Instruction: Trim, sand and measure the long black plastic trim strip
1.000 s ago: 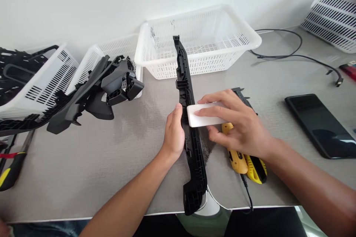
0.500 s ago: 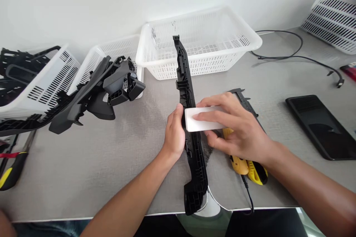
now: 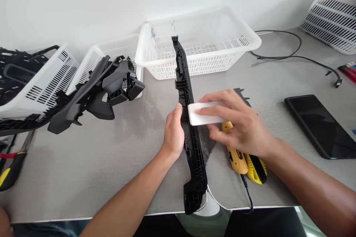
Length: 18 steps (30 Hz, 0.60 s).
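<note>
A long black plastic trim part (image 3: 196, 166) stands lengthwise in front of me, its ribbed side showing. My left hand (image 3: 174, 131) grips it about halfway along, thumb on the near-left edge; the other fingers are hidden behind it. Between the thumb and fingers of my right hand (image 3: 236, 118) is a white rounded block (image 3: 204, 114), its left end against or just over the right edge of the part. Under my right hand lie a yellow corded tool (image 3: 237, 160), a yellow-and-black cutter (image 3: 256, 170) and a dark caliper-like tool (image 3: 242, 94), partly covered.
A white basket (image 3: 158, 68) stands behind the part. Further left, black plastic parts (image 3: 97, 92) lie over more white baskets (image 3: 62, 70), near a screwdriver (image 3: 13, 170). On the right are a phone (image 3: 322, 126), a black cable (image 3: 300, 57) and another basket (image 3: 330, 18).
My right hand has shifted the white block slightly right and up, so more of the black part shows beneath it. My left hand and the part have hardly moved.
</note>
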Each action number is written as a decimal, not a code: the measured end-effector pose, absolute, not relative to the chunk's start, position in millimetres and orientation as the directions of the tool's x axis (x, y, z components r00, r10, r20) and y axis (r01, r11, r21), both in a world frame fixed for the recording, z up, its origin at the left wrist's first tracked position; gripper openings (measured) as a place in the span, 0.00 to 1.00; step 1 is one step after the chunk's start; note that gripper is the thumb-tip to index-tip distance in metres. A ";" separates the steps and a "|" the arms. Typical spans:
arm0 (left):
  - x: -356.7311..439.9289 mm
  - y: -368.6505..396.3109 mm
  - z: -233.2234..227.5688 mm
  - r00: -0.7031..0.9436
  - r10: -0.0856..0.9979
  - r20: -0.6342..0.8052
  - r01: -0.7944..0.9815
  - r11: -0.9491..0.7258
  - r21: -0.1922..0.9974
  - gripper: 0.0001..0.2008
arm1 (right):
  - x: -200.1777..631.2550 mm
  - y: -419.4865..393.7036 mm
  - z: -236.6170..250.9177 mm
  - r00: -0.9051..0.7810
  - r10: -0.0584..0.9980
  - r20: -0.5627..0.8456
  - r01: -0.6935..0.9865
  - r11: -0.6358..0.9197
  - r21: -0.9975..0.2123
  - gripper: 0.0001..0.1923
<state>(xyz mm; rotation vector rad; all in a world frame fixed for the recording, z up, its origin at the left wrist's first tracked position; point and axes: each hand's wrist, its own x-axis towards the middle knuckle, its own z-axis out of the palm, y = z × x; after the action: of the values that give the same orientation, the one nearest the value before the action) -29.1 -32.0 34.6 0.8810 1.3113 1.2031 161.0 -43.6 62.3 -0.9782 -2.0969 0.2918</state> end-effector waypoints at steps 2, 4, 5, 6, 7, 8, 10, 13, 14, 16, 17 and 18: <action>-29.0 -32.4 33.2 -0.101 0.967 -0.233 -0.143 0.217 0.966 0.22 | 166.9 -42.5 65.2 -0.286 0.774 0.564 0.554 0.614 -0.562 0.17; -28.8 -32.8 32.6 -0.052 0.965 -0.258 -0.151 0.248 0.957 0.25 | 170.7 -43.2 68.9 -0.165 0.832 0.530 0.487 0.536 -0.689 0.13; -28.8 -33.1 32.8 -0.048 0.962 -0.271 -0.159 0.260 0.952 0.25 | 171.2 -44.3 70.7 -0.127 0.870 0.477 0.421 0.483 -0.768 0.11; -28.9 -33.3 33.4 -0.061 0.959 -0.277 -0.169 0.264 0.950 0.25 | 170.7 -45.7 72.3 -0.118 0.911 0.394 0.339 0.410 -0.847 0.10; -28.9 -33.6 34.5 -0.080 0.957 -0.277 -0.176 0.260 0.949 0.24 | 169.3 -47.2 73.5 -0.136 0.947 0.293 0.254 0.319 -0.913 0.10; -28.9 -33.9 35.9 -0.092 0.958 -0.273 -0.179 0.254 0.950 0.24 | 167.4 -48.5 74.3 -0.173 0.968 0.184 0.179 0.215 -0.960 0.11; -28.8 -34.7 39.6 -0.053 0.963 -0.264 -0.174 0.251 0.952 0.27 | 162.9 -50.3 74.9 -0.252 0.968 0.015 0.077 0.035 -0.996 0.13; -28.0 -35.9 44.6 0.050 0.971 -0.235 -0.148 0.240 0.959 0.31 | 158.9 -49.3 73.9 -0.272 0.959 -0.078 0.028 -0.074 -0.997 0.16; -27.7 -36.1 45.6 0.053 0.974 -0.222 -0.139 0.227 0.964 0.31 | 158.9 -48.2 73.3 -0.266 0.960 -0.084 0.027 -0.080 -0.996 0.16; -26.9 -36.4 46.2 0.040 0.978 -0.204 -0.126 0.208 0.970 0.30 | 160.0 -46.0 72.1 -0.251 0.964 -0.086 0.036 -0.080 -0.996 0.17; -26.7 -36.5 46.0 0.034 0.979 -0.200 -0.124 0.203 0.971 0.29 | 160.7 -45.1 71.7 -0.243 0.966 -0.083 0.037 -0.076 -0.996 0.17; -26.5 -36.6 45.7 0.032 0.980 -0.198 -0.124 0.200 0.972 0.29 | 161.2 -44.5 71.4 -0.236 0.968 -0.080 0.036 -0.074 -0.997 0.17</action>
<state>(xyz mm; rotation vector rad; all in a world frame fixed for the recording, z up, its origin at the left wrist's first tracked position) -26.5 -36.6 45.7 0.9788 1.1909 1.1049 161.2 -44.5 71.4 -1.1639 -1.3676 1.4316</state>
